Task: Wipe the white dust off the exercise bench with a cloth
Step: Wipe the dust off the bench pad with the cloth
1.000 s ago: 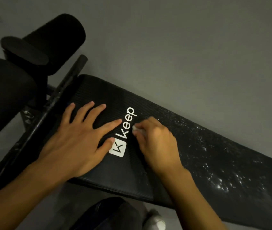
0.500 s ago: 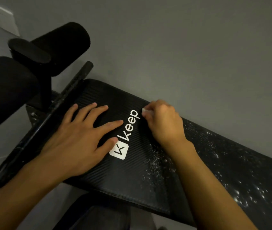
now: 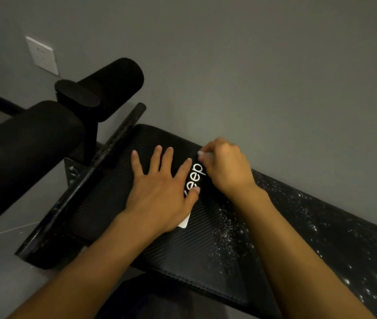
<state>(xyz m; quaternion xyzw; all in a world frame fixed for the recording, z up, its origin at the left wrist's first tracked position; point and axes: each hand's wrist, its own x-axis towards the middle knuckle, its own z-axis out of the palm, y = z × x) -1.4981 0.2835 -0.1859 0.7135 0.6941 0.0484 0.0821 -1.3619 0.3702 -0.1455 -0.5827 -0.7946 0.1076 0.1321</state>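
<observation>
A: Where was the cloth relative to the hands?

B: The small white cloth (image 3: 202, 154) was bunched in the curled fingers of the right hand (image 3: 226, 169). That hand pressed it onto the far edge of the black ribbed padded exercise bench (image 3: 182, 256), near the centre of the frame. The left hand (image 3: 159, 194) lay flat just left of it, palm down, all 5 fingers spread wide, holding nothing.

A: And the dust?

B: The white dust (image 3: 228, 229) speckled the pad below the right wrist and grew thicker toward the lower right of the frame.

A: What was hard to make out?

B: Only 1 small tip of the cloth showed past the fingers; the rest was hidden in the fist. The left hand covered part of the white printed logo (image 3: 196, 173), leaving "eep" and 1 corner of its square. The bench was cut off at the right edge.

A: What about edges and room?

B: The far long edge ran close along the grey wall (image 3: 274, 77); I could not tell whether they touched. A black textured bar (image 3: 104, 162) crossed the left end, with 2 black foam rollers (image 3: 113, 88) beyond it in the upper left. The near edge opened onto the grey floor (image 3: 3, 261), and the pad stretched on to the right.
</observation>
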